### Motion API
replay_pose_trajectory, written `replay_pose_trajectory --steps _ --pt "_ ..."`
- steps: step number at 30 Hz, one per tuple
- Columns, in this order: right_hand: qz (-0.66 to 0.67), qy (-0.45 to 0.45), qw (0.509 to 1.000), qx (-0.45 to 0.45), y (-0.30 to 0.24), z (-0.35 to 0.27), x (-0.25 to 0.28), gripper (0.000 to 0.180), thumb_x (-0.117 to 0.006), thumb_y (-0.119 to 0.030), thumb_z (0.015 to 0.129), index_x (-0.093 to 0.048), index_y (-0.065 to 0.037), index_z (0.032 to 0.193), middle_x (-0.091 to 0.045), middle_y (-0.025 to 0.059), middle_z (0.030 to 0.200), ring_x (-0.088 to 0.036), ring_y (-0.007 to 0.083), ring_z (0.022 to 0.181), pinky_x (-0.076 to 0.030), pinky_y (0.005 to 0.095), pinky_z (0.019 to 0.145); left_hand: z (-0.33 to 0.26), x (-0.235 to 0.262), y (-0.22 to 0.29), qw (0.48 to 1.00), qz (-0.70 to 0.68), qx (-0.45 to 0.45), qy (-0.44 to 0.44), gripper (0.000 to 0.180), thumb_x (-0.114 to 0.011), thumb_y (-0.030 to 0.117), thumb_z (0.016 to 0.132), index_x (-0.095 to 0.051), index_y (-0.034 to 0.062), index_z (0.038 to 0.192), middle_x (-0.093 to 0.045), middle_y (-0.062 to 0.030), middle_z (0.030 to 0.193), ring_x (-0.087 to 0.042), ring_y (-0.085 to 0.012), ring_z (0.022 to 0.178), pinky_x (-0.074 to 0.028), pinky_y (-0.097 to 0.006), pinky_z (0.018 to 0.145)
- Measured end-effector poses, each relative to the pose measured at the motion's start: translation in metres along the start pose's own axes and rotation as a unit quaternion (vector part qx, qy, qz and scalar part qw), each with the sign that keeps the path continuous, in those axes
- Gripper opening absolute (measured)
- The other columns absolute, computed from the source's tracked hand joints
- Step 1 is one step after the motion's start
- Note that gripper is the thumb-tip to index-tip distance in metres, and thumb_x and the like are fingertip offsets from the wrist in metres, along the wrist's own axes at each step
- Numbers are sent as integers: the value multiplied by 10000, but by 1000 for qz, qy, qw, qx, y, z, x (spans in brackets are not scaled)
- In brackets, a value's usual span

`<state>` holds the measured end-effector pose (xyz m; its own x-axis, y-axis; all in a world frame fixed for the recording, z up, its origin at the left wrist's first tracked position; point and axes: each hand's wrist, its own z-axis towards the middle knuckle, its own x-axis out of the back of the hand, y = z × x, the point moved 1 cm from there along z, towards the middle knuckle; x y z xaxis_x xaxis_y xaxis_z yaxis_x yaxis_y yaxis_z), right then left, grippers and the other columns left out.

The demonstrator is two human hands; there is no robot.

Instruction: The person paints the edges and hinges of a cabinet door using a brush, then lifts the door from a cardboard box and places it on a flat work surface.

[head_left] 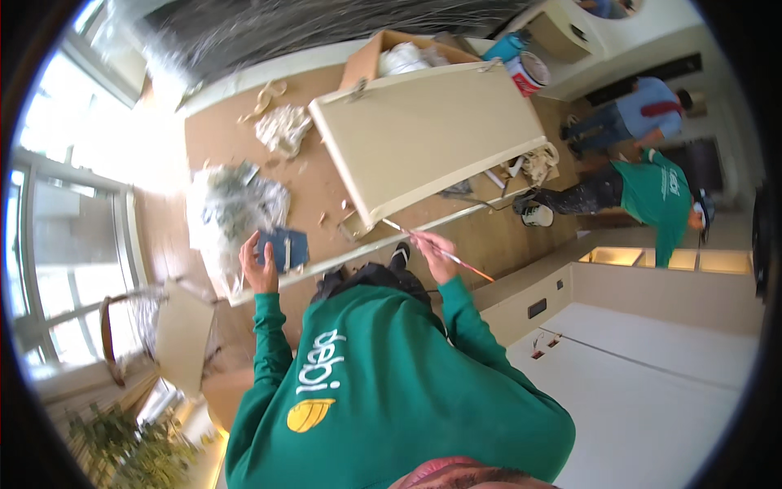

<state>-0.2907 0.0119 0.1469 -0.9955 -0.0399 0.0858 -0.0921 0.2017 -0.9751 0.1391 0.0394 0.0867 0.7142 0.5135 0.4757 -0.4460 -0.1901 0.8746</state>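
My right hand (436, 253) grips a thin artist's paintbrush (466, 266) with a reddish handle. Its pale tip end reaches the near corner of a cream cabinet door panel (432, 134), which lies slanted on the worktable; contact is too small to tell. My left hand (261, 265) hangs at the table's near edge with fingers apart and nothing visible in it. Just beside that hand lies a flat dark-blue square (291, 259) with a short pale strip on it. A small tan block (356, 226) rests by the panel's corner.
The brown-topped worktable (314, 183) also bears a crumpled cloth (283, 130), clear plastic bags (236, 204), an open cardboard box (383, 47) and a paint can (528, 73). A white bucket (538, 215) stands on the floor. Two people are at the right, one in green (652, 191).
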Motion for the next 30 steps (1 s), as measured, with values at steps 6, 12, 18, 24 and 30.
replay_pose_trajectory --steps 6,12,18,24,30 --pt "52 113 989 85 -108 -52 73 306 -647 -175 1070 -720 65 1244 -764 161 1072 -683 159 909 -541 282 797 117 -93 11 991 45 -108 69 349 -732 216 973 -688 92 1296 -650 -123 1380 -578 -339 1250 -472 -457 1034" --pt "153 169 954 196 -151 22 128 342 -620 -200 1080 -675 68 1285 -723 191 1105 -626 210 948 -483 345 788 184 -193 -4 952 221 -113 178 569 -697 353 1001 -544 99 1487 -495 -181 1576 -453 -388 1444 -343 -525 1206" --pt "54 206 962 168 -184 160 170 312 -618 -122 1066 -678 68 1307 -762 153 1134 -691 167 1000 -534 306 842 190 -232 -73 924 334 -69 174 738 -614 529 1021 -425 111 1598 -443 -203 1627 -420 -385 1494 -313 -521 1230" --pt "-37 139 977 160 -196 271 189 315 -614 -114 1076 -676 55 1335 -756 122 1180 -700 156 1066 -543 277 882 190 -232 -114 908 391 -37 146 700 -583 484 1032 -402 124 1605 -442 -172 1638 -458 -367 1480 -348 -499 1212" --pt "-101 116 976 156 -184 329 185 272 -640 -51 1048 -708 47 1293 -735 130 1177 -695 156 1073 -544 274 934 184 -236 -101 903 399 -51 148 698 -584 479 1031 -402 124 1604 -442 -171 1638 -458 -366 1480 -349 -499 1211"
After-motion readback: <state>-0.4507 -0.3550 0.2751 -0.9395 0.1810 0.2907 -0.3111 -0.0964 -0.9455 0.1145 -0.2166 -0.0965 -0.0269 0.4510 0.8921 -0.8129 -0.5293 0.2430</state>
